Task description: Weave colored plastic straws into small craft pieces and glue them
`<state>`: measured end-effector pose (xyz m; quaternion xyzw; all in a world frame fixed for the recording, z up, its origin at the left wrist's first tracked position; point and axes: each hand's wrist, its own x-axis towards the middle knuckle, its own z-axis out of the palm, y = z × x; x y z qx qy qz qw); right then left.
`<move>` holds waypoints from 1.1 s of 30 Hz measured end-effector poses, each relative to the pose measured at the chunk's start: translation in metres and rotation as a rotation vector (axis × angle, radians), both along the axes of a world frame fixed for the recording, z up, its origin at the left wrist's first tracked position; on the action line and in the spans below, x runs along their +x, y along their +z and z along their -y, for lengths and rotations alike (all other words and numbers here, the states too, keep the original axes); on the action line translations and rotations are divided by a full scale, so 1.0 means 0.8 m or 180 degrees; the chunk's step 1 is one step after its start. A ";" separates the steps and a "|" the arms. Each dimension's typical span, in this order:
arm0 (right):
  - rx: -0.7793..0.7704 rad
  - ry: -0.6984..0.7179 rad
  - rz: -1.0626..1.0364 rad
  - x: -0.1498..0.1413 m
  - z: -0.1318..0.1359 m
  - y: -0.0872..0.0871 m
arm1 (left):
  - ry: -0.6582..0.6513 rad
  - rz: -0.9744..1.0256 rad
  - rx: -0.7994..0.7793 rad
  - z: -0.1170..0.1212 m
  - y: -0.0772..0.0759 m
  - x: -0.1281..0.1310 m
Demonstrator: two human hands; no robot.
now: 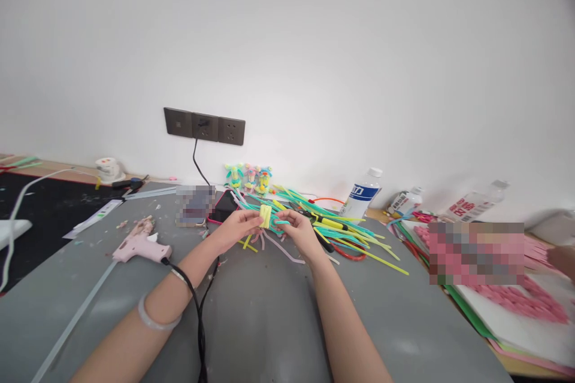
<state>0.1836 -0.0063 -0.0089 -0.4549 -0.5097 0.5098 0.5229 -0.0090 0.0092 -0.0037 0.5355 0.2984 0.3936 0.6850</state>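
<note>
My left hand [238, 227] pinches a small yellow bundle of pipe cleaner [265, 216] between thumb and fingers, above the middle of the grey table. Close on its right, my right hand [297, 228] is closed on a teal pipe cleaner piece [282, 222], which sits right by the yellow bundle; whether the two pieces are joined cannot be made out. Just behind and to the right of my hands lies a loose pile of teal, yellow and pink pipe cleaners [380, 243]. Yellow-handled pliers [330, 222] lie among them.
A pink glue gun [142, 246] with a long glue stick lies left, its black cord [200, 311] passing my left forearm. Phones [223, 206], small pipe cleaner figures [234, 176] and a bottle [363, 192] stand or lie near the wall. Pink braided work [516, 299] lies right, near another person's hand.
</note>
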 end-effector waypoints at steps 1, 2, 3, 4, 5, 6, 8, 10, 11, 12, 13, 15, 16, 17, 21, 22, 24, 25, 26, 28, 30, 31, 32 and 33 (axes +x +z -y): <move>0.0019 -0.0029 -0.0064 -0.002 0.000 0.000 | -0.0035 0.0049 -0.0054 0.001 0.001 0.001; 0.0037 -0.0061 -0.0122 -0.003 0.001 0.001 | -0.0079 0.0090 -0.0099 0.002 0.002 0.001; 0.0047 -0.0091 -0.0176 -0.005 0.002 0.001 | -0.0108 0.0126 -0.0129 0.002 0.003 0.001; 0.0045 -0.0109 -0.0227 -0.006 0.003 0.002 | -0.0128 0.0149 -0.0146 0.002 0.003 0.001; 0.0033 -0.0118 -0.0279 -0.007 0.004 0.003 | -0.0136 0.0155 -0.0152 0.002 0.002 0.000; 0.0009 -0.0111 -0.0325 -0.008 0.005 0.003 | -0.0130 0.0147 -0.0146 0.001 0.001 0.000; -0.0070 -0.0072 -0.0368 -0.010 0.006 0.003 | -0.0113 0.0107 -0.0115 -0.001 -0.003 -0.001; -0.0165 -0.0042 -0.0344 -0.011 0.006 0.002 | -0.0096 0.0061 -0.0081 -0.003 -0.006 -0.002; -0.0200 -0.0031 -0.0306 -0.011 0.005 0.001 | -0.0084 0.0052 -0.0060 -0.003 -0.007 -0.003; -0.0222 -0.0027 -0.0250 -0.011 0.004 0.000 | -0.0071 0.0050 -0.0040 -0.003 -0.008 -0.003; -0.0230 -0.0026 -0.0189 -0.011 0.003 -0.002 | -0.0057 0.0051 -0.0023 -0.003 -0.008 -0.002; -0.0215 -0.0034 -0.0130 -0.012 0.001 -0.004 | -0.0030 0.0066 0.0003 -0.003 -0.008 -0.002; -0.0207 -0.0041 -0.0170 -0.012 0.000 -0.005 | -0.0020 0.0075 0.0010 -0.003 -0.008 -0.001; -0.0200 -0.0051 -0.0253 -0.013 0.000 -0.006 | -0.0018 0.0082 0.0011 -0.003 -0.008 -0.001; -0.0182 -0.0138 -0.0627 -0.021 0.000 -0.006 | -0.0020 0.0135 0.0008 -0.003 -0.008 0.000; -0.0182 -0.0170 -0.0671 -0.023 0.001 -0.005 | -0.0007 0.0144 0.0001 -0.003 -0.008 0.000; -0.0191 -0.0228 -0.0756 -0.027 0.001 -0.005 | 0.0028 0.0152 -0.0013 -0.002 -0.007 0.000; -0.0200 -0.0247 -0.0801 -0.029 0.002 -0.005 | 0.0042 0.0150 -0.0014 -0.002 -0.006 0.000; -0.0211 -0.0258 -0.0846 -0.031 0.002 -0.005 | 0.0056 0.0147 -0.0004 -0.001 -0.006 0.000; -0.0234 -0.0255 -0.0922 -0.035 0.003 -0.004 | 0.0074 0.0145 0.0043 -0.001 -0.005 0.001; -0.0251 -0.0215 -0.0992 -0.037 0.003 -0.002 | 0.0054 0.0124 0.0108 0.000 -0.004 0.001; -0.0252 -0.0187 -0.1041 -0.038 0.004 -0.001 | 0.0023 0.0103 0.0141 0.000 -0.004 0.000; -0.0245 -0.0154 -0.1089 -0.039 0.004 0.000 | -0.0022 0.0068 0.0171 0.000 -0.004 0.000; -0.0226 -0.0120 -0.1130 -0.040 0.004 0.001 | -0.0062 0.0051 0.0207 0.000 -0.004 -0.001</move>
